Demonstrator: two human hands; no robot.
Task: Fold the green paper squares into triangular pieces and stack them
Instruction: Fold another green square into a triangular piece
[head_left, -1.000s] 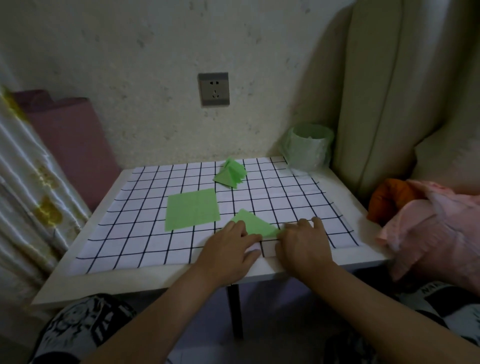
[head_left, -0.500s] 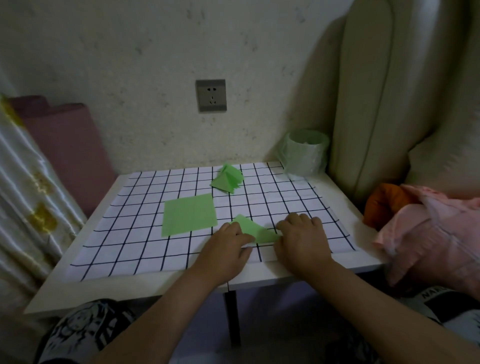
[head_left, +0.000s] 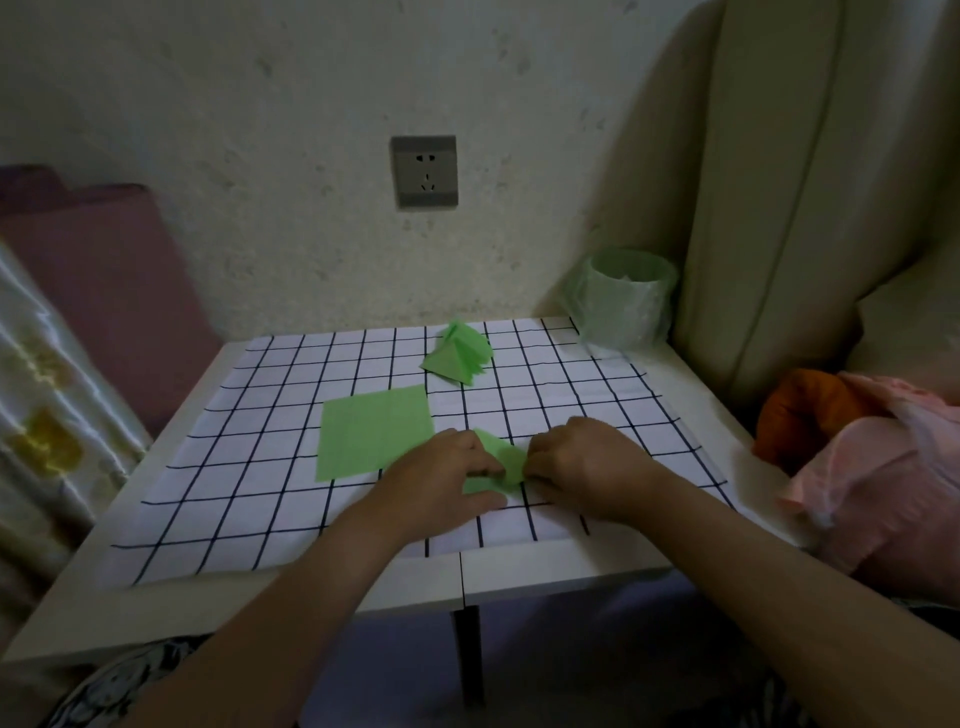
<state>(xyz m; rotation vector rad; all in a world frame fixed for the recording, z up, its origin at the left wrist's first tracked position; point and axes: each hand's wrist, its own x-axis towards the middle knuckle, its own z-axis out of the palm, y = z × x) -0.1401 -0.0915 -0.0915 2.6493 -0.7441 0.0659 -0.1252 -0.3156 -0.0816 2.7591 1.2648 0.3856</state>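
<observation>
Paper is the whole job, and the half-folded green piece (head_left: 497, 462) lies low over the checked mat (head_left: 249, 467), at about 5 o'clock from the mat's middle, caught between the two hands. The left hand (head_left: 441, 475) lies across its 9 o'clock edge, fingers on top and thumb curled in below, pinching that side. The right hand (head_left: 587, 465) has its fingertips curled in at the 3 o'clock edge and appears to nip it, though the contact is small and blurred. Such a sheet is likely very light, thin and limp. It should crease wherever it is pressed, slide easily on the mat and crumple if squeezed. It is best taken at corners and free edges, with one hand pinning it flat while the other runs the fold. The flat green square (head_left: 371, 434) lies at 10 o'clock from the piece, partly under the left hand. The stack of folded triangles (head_left: 457, 356) sits at 12 o'clock, well apart, looking loose and easy to knock askew.
</observation>
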